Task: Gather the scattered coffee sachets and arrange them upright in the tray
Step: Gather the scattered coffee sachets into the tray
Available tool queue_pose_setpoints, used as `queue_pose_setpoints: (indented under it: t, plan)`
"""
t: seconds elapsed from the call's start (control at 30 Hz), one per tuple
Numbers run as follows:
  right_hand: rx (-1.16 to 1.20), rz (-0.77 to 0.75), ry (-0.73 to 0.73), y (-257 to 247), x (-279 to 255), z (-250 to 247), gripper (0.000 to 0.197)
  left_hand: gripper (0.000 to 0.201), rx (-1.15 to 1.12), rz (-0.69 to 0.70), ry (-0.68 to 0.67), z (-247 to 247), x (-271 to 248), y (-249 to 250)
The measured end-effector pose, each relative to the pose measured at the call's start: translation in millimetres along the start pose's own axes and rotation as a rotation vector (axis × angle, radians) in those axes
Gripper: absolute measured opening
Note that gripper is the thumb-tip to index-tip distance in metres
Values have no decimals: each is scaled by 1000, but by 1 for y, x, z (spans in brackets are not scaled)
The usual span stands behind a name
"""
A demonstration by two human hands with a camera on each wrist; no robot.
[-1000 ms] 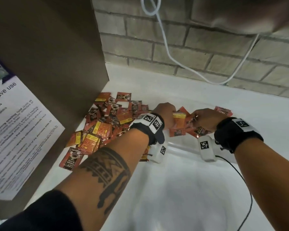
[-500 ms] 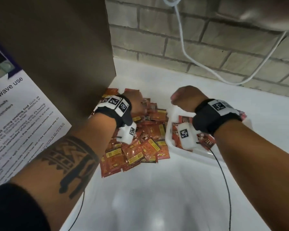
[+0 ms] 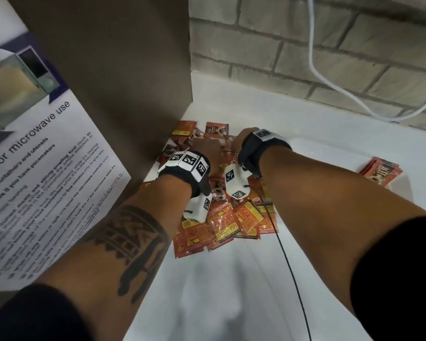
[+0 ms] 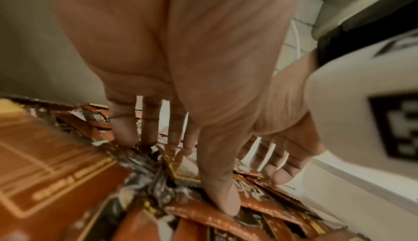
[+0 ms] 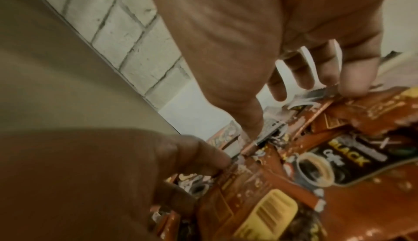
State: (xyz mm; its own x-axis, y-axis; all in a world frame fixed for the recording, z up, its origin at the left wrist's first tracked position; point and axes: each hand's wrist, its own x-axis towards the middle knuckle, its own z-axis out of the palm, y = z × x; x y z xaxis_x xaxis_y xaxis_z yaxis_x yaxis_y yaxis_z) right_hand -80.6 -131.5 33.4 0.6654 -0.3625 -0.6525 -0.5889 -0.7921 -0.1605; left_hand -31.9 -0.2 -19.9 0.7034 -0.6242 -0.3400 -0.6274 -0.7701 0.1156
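Note:
Several orange-red coffee sachets (image 3: 231,217) lie in a loose pile on the white counter beside a brown panel. Both hands are down on the far part of the pile. My left hand (image 3: 207,150) spreads its fingers (image 4: 123,134) onto the sachets (image 4: 56,173), thumb pressing one; it lifts nothing. My right hand (image 3: 237,141) sits close beside it, its fingertips (image 5: 353,83) and thumb touching the edge of a sachet (image 5: 339,155). The white tray (image 3: 342,153) lies to the right, with a small stack of sachets (image 3: 381,172) at its far end.
A brown panel (image 3: 108,70) carrying a microwave-use notice (image 3: 47,168) walls off the left. A brick wall (image 3: 305,57) with a white cable (image 3: 330,80) stands behind. A black cable (image 3: 290,267) runs from my right wrist across the white counter (image 3: 219,291).
A second ago both hands held sachets over the tray. My left hand went to the pile first; my right hand has now swung left from the tray to join it.

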Motion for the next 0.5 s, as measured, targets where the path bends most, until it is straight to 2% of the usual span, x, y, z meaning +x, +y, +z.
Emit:
queue_pose_setpoints:
  t: [0.07,0.13,0.23,0.27,0.37,0.4,0.43,0.5]
  plan:
    - [-56,-2,81,0,17,8,72,84,-30,-3,32,6,6,-6]
    - [5,10,140,-2,21,14,73,88,-79,-6,43,13,16,-10]
    - [34,-10,128,0,14,9,49,75,-145,-18,53,4,10,-7]
    - [31,-15,116,3,15,6,41,77,-157,-19,33,1,9,-6]
    - [273,-17,113,14,16,4,12,94,-179,-39,-33,-2,11,-4]
    - [260,-10,112,19,25,3,7,97,-186,-44,-31,-4,11,-4]
    - [241,-2,87,22,34,4,15,98,-196,-50,-36,-5,11,-3]
    - [219,-34,75,27,43,2,12,103,-207,-65,-55,-9,8,-1]
